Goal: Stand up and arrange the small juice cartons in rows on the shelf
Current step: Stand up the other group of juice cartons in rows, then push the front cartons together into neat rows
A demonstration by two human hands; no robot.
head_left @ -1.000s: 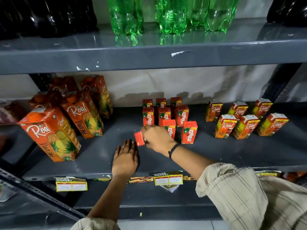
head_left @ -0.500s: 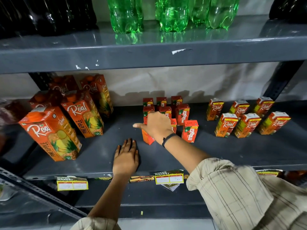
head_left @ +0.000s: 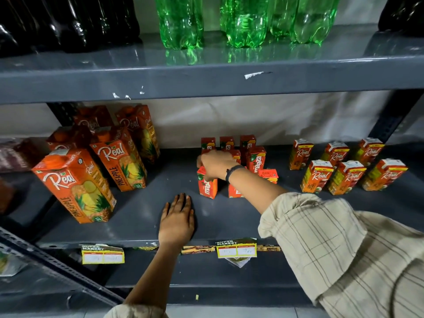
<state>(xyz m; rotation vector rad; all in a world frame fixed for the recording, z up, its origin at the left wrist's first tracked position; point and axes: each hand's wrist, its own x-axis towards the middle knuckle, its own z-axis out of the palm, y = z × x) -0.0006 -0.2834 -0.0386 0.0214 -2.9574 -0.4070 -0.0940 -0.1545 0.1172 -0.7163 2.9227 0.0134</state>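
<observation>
Small red Maaza juice cartons [head_left: 255, 158] stand in rows at the middle of the grey shelf [head_left: 142, 210]. My right hand [head_left: 215, 165] grips the top of the front-left small carton [head_left: 207, 185], which stands upright on the shelf beside another front carton [head_left: 234, 191] partly hidden by my wrist. Further right in the front row stands one more carton [head_left: 268, 175]. My left hand [head_left: 176, 218] lies flat, palm down, fingers apart, on the shelf near its front edge.
Small Real cartons [head_left: 345, 176] stand in two rows at the right. Large Real pineapple cartons [head_left: 75, 184] stand at the left. Green bottles [head_left: 243, 19] and dark bottles [head_left: 68, 21] fill the upper shelf. Price tags [head_left: 236, 249] hang on the shelf's front edge.
My right hand carried a small carton from near the shelf front to the left end of the front row and stood it upright. My left hand stayed flat.
</observation>
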